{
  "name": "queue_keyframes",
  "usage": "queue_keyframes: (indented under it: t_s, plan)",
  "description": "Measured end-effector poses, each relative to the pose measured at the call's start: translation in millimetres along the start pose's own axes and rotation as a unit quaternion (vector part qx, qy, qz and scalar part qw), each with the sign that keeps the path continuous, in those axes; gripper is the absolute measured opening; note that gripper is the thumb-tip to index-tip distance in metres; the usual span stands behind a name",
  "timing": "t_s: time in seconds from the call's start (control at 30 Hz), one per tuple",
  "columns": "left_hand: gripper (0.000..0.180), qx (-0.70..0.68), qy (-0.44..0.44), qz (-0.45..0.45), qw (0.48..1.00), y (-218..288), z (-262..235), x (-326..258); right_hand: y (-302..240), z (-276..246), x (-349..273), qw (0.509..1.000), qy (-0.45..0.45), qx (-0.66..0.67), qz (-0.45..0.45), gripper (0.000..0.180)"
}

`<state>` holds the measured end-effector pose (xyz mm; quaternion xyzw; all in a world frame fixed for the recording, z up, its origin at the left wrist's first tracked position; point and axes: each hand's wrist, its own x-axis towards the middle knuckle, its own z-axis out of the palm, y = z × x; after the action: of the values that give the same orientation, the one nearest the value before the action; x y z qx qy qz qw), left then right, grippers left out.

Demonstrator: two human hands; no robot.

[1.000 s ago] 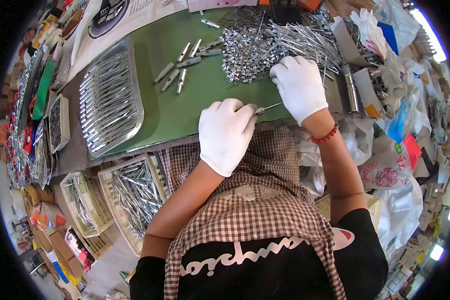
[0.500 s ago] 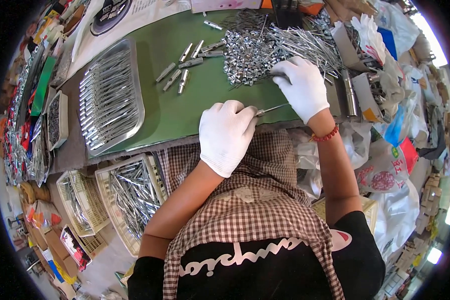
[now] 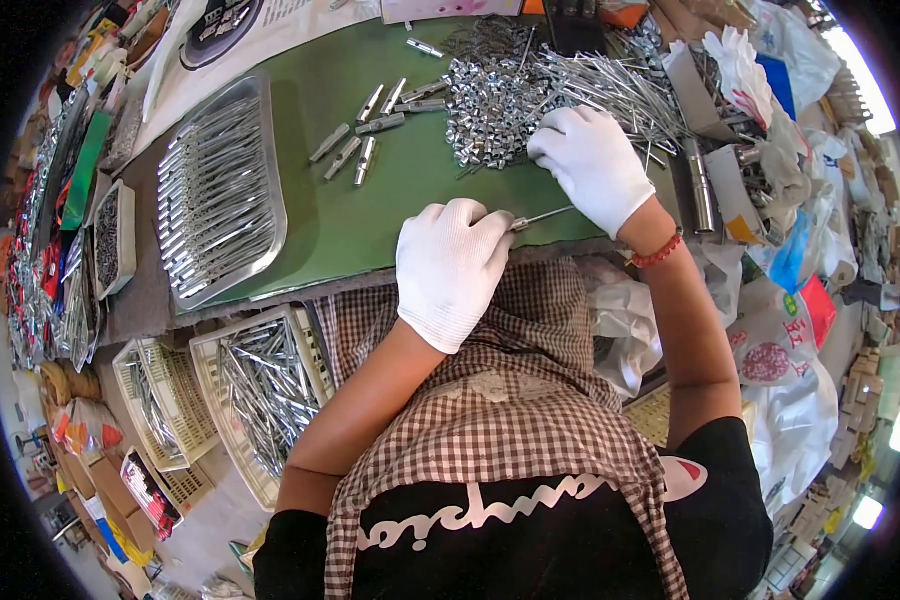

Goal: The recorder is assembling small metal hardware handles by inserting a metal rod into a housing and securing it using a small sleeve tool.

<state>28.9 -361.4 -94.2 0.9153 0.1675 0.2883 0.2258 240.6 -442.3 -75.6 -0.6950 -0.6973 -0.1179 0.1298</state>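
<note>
My left hand, in a white knit glove, is closed on a slim metal rod with a thicker silvery end. The rod's thin shaft points right, over the front part of the green work mat. My right hand, also gloved in white, has its fingers bent together at the edge of a heap of small shiny metal sleeves. Whatever its fingertips pinch is hidden. Behind that hand lies a loose bundle of thin metal rods. Several thicker metal cylinders are scattered left of the heap.
A metal tray filled with rows of rod pieces stands on the left, beside a small box of dark pins. Below the table edge are plastic baskets of metal parts. Cardboard boxes and a metal tube stand at right.
My right hand has shifted slightly up and left over the sleeve heap, its fingers drawing closer together. My left hand keeps its hold on the rod, almost still.
</note>
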Motion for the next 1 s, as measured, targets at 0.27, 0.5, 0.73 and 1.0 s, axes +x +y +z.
queue_keyframes:
  t_s: [0.27,0.5,0.73,1.0]
  plan:
    - [0.013,0.001,-0.005,0.0,1.0,0.4,-3.3,-1.3,-47.7,-23.8,-28.8,0.985,-0.015,0.131,0.109,0.023]
    - [0.011,0.022,0.005,0.019,1.0,-1.2,-1.7,-0.9,-64.9,-10.1,-36.8,0.975,0.046,0.186,0.115,0.014]
    - [0.012,0.016,0.001,0.01,1.0,-1.6,-1.6,-1.4,-71.0,-9.0,-31.9,0.969,0.091,0.186,0.134,0.018]
    - [0.011,0.018,-0.004,0.011,1.0,-3.1,-2.0,-1.5,-77.0,-2.9,-34.7,0.959,0.137,0.181,0.172,0.017]
